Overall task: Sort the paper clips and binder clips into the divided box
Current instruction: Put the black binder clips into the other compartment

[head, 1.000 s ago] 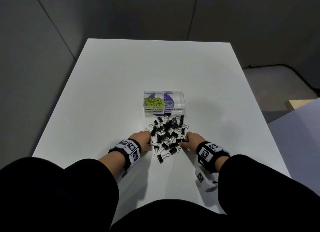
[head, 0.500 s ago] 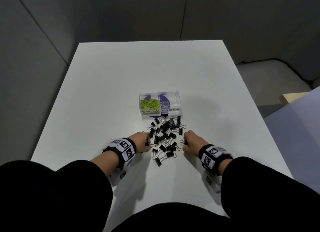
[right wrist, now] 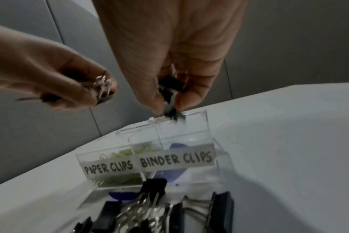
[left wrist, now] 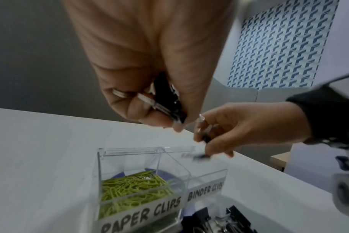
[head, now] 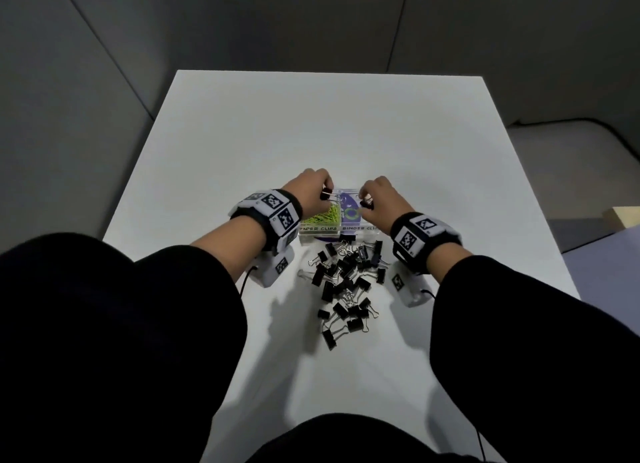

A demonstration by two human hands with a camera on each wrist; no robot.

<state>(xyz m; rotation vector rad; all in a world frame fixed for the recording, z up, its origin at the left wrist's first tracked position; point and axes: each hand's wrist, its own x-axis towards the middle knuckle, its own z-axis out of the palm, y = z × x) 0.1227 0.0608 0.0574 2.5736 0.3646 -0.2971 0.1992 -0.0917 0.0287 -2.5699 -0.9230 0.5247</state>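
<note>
A clear divided box (head: 318, 228) stands mid-table; its left half, labelled PAPER CLIPS, holds green paper clips (left wrist: 133, 189). The right half, labelled BINDER CLIPS (right wrist: 175, 159), looks empty apart from a blue patch beneath. My left hand (head: 325, 194) hovers over the box's left half and grips black binder clips (left wrist: 167, 100). My right hand (head: 363, 199) pinches more black binder clips (right wrist: 169, 91) over the right half. One blurred clip (left wrist: 199, 156) is just below those fingertips, at the box's rim. A pile of black binder clips (head: 346, 279) lies in front of the box.
The white table (head: 311, 123) stretches beyond the box to its far edge. Grey partition walls stand behind and to the left. A lower grey surface (head: 616, 255) lies off the table's right edge. My dark sleeves fill the bottom of the head view.
Both hands have lifted from the near side of the pile and moved forward to above the box, each carrying binder clips. The head camera has tilted down and closer.
</note>
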